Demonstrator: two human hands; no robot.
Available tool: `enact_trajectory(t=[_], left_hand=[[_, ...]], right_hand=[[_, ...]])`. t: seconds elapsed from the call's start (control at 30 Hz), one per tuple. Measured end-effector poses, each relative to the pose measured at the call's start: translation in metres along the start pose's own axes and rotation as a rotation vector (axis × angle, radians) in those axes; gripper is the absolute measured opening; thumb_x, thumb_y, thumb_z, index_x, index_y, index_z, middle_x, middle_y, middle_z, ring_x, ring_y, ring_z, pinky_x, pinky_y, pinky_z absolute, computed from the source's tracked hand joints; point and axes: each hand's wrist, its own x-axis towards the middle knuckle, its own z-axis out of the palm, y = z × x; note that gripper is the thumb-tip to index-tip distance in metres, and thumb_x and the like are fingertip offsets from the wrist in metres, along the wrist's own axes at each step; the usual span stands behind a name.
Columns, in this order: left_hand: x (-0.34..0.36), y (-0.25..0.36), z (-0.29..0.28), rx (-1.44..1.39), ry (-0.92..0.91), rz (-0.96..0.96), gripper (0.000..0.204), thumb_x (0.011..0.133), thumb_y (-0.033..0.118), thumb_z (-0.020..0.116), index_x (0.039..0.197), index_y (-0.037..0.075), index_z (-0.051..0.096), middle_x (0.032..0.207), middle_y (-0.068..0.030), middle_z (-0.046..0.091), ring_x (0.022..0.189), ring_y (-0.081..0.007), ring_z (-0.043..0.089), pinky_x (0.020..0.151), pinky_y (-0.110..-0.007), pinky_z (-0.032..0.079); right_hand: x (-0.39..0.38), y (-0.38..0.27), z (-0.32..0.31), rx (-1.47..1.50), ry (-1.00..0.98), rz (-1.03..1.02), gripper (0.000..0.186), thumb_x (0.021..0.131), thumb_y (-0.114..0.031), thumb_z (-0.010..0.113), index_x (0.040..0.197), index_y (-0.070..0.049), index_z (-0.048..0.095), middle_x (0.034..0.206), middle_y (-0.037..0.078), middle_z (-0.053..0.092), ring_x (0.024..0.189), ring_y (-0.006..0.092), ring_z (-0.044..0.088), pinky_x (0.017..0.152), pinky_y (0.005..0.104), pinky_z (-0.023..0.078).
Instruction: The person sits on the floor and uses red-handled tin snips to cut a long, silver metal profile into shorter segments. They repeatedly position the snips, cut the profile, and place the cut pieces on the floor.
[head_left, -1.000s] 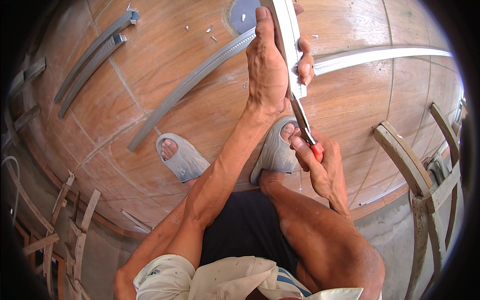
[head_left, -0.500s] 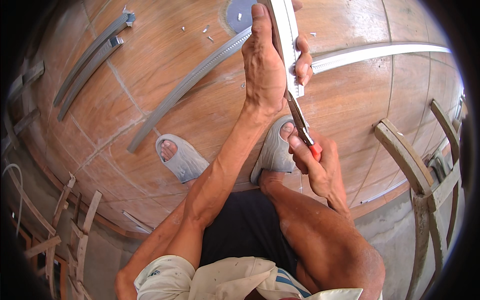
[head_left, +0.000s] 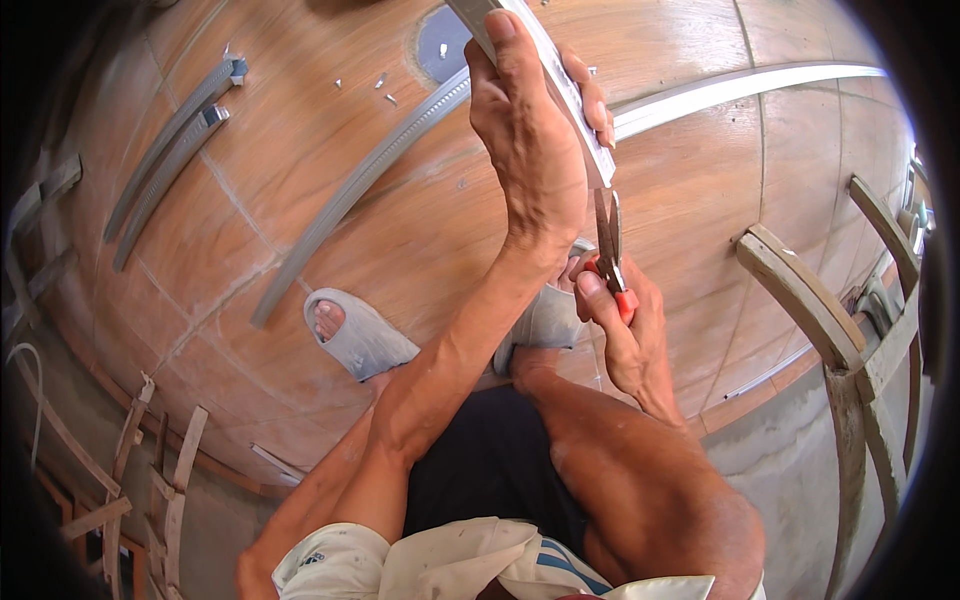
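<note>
Head view shows your left hand [head_left: 530, 150] wrapped firmly around a pale metal channel [head_left: 553, 70], thumb on one side and fingertips curled over the other, with the channel's end pointing back toward your right hand [head_left: 628, 320]. That right hand is closed around the red handles of your snips [head_left: 609, 262]; their blades are slightly parted, tips at the channel's end, though you cannot tell whether they touch it. Beneath both hands lies a tiled floor [head_left: 420, 260]. Left of your left hand, a long grey channel [head_left: 352, 183] slants across it, with two shorter channels [head_left: 168, 170] farther left. Small metal scraps [head_left: 380, 80] and a blue-grey round patch [head_left: 440, 45] lie beyond that hand, on its left. Right of your left hand, a bright long strip [head_left: 720, 90] runs outward. Your left sandal [head_left: 360, 335] sits left of your left forearm; a wooden frame [head_left: 800, 290] stands well right of your right hand.
</note>
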Motion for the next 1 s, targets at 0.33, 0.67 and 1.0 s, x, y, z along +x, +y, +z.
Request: enact_trajectory(t=[0.33,0.67,1.0], left_hand=[[-0.008,-0.029,0.017,-0.041,0.041,0.162,0.053,0.111,0.060,0.050,0.116,0.008,0.043,0.078,-0.0033,0.054,0.048,-0.0096,0.052,0.042,-0.026,0.044],[-0.007,-0.034,0.013,0.022,0.036,0.204,0.053,0.111,0.060,0.051,0.109,0.007,0.046,0.081,-0.0055,0.056,0.050,-0.0096,0.056,0.040,-0.025,0.046],[-0.008,-0.035,0.010,-0.019,0.005,0.189,0.053,0.111,0.061,0.051,0.105,0.009,0.045,0.082,-0.0054,0.058,0.052,-0.0100,0.059,0.040,-0.025,0.048]], right_hand=[[-0.001,0.005,-0.008,-0.001,0.105,-0.047,0.024,0.106,-0.022,0.066,0.105,0.002,0.067,0.072,0.006,0.060,0.067,0.0142,0.053,0.064,0.0328,0.045],[-0.001,0.004,-0.010,-0.067,0.136,-0.012,0.024,0.106,-0.021,0.067,0.099,0.002,0.068,0.069,0.008,0.058,0.064,0.0148,0.053,0.062,0.0343,0.044],[-0.001,0.006,-0.008,-0.043,0.132,0.012,0.026,0.106,-0.022,0.067,0.102,0.003,0.072,0.069,0.007,0.058,0.065,0.0140,0.053,0.062,0.0335,0.043]])
